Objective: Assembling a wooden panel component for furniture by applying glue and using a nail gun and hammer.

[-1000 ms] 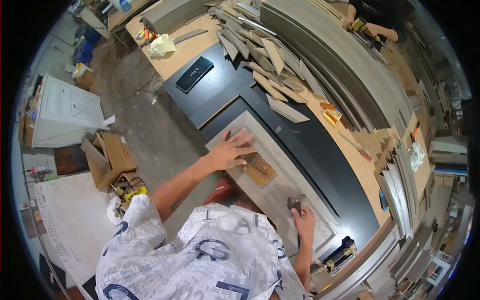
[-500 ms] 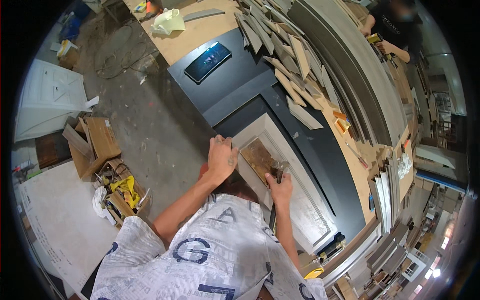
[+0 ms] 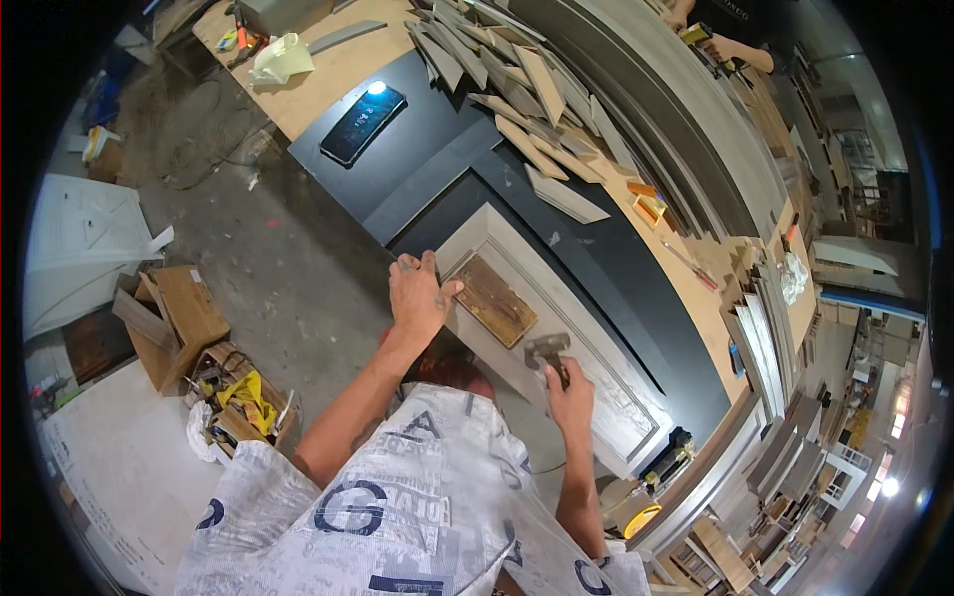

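A light grey framed panel point(image 3: 601, 382) lies on a larger dark panel point(image 3: 427, 154) on the bench, with its near side over the edge. On the grey panel rests a worn brown wooden block point(image 3: 490, 301). My left hand point(image 3: 419, 301) is bent around the grey panel's left end, its thumb beside the block's end. My right hand point(image 3: 570, 395) is closed on the handle of a hammer point(image 3: 547, 346). The hammer's metal head is above the panel's near side, just right of the block and apart from it.
A phone point(image 3: 364, 124) lies on the dark panel's far left. Many cut strips point(image 3: 542, 89) are heaped behind, beside long boards. A screwdriver point(image 3: 691, 263) lies at the right. A cardboard box point(image 3: 184, 318) stands on the left floor. A co-worker's hand point(image 3: 740, 52) holds a tool at the far right.
My right hand has drawn the hammer back from the block, toward me and to the right. My left thumb has stretched out toward the block. The view has shifted slightly.
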A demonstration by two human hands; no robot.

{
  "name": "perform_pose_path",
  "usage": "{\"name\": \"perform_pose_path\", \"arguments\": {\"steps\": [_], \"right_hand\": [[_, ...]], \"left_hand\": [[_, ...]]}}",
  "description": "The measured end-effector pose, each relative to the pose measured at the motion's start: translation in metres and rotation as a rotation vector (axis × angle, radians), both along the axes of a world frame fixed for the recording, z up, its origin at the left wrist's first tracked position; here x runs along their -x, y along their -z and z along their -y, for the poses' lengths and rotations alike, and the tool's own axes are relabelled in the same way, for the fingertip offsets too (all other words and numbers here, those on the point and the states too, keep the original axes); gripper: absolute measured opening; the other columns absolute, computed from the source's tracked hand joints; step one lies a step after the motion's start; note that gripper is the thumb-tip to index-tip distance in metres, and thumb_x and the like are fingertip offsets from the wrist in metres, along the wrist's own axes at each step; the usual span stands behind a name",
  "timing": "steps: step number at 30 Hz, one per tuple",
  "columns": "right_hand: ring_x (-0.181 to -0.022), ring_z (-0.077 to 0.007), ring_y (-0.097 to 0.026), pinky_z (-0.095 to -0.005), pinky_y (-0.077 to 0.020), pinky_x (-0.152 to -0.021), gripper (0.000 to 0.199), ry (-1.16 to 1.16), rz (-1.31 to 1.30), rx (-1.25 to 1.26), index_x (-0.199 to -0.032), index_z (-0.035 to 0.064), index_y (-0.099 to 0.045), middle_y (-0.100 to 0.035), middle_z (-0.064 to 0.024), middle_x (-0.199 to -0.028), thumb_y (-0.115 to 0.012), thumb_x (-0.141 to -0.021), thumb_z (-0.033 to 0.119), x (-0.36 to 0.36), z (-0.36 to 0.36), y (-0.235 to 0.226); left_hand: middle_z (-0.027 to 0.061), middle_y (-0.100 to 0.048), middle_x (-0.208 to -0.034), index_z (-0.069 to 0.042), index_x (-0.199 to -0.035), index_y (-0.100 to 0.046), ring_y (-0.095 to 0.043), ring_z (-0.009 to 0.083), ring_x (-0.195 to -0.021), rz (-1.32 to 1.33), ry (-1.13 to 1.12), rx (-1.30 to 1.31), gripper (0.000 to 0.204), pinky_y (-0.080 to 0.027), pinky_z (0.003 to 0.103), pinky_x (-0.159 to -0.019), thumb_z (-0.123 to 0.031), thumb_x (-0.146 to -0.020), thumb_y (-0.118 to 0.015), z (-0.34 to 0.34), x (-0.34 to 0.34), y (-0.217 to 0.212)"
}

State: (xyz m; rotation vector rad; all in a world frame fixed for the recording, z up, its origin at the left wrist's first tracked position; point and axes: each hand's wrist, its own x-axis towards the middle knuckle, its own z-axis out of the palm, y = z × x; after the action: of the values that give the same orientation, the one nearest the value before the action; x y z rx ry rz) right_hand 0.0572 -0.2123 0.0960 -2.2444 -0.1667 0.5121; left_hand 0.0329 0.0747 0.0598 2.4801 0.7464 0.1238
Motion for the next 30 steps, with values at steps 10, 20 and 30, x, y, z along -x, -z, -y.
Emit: {"name": "perform_pose_path", "arguments": {"steps": [10,20,30], "right_hand": [[-0.077,-0.0348,-0.061,-0.0450,-0.0490,-0.068,0.028,-0.404,0.430,0.240,-0.115,0.0091,-0.065,-0.060,-0.0137,-0.078,-0.064,-0.088,0.012,0.001,0.009,0.024],[-0.070,-0.0344,-0.059,-0.0454,-0.0479,-0.062,0.032,-0.475,0.497,0.177,-0.116,0.0098,-0.067,-0.056,-0.0142,-0.074,-0.068,-0.084,0.011,-0.008,0.009,0.025],[-0.073,-0.0370,-0.059,-0.0459,-0.0469,-0.065,0.029,-0.516,0.415,0.247,-0.116,0.0089,-0.066,-0.059,-0.0167,-0.078,-0.065,-0.086,0.008,-0.012,0.013,0.017]], "left_hand": [[0.0249,-0.059,-0.092,0.006,-0.098,-0.062,-0.053,0.0389,-0.091,-0.080,-0.078,-0.014,0.056,-0.043,0.047,-0.079,-0.039,-0.071,-0.081,0.005,-0.007,0.003],[0.0269,-0.058,-0.098,0.005,-0.099,-0.061,-0.054,0.0414,-0.098,-0.087,-0.137,0.006,0.055,-0.046,0.049,-0.082,-0.037,-0.070,-0.082,0.006,-0.007,-0.004],[0.0282,-0.055,-0.109,0.008,-0.101,-0.061,-0.052,0.0411,-0.105,-0.228,-0.089,0.103,0.048,-0.046,0.048,-0.088,-0.028,-0.075,-0.081,0.005,-0.009,-0.008]]}}
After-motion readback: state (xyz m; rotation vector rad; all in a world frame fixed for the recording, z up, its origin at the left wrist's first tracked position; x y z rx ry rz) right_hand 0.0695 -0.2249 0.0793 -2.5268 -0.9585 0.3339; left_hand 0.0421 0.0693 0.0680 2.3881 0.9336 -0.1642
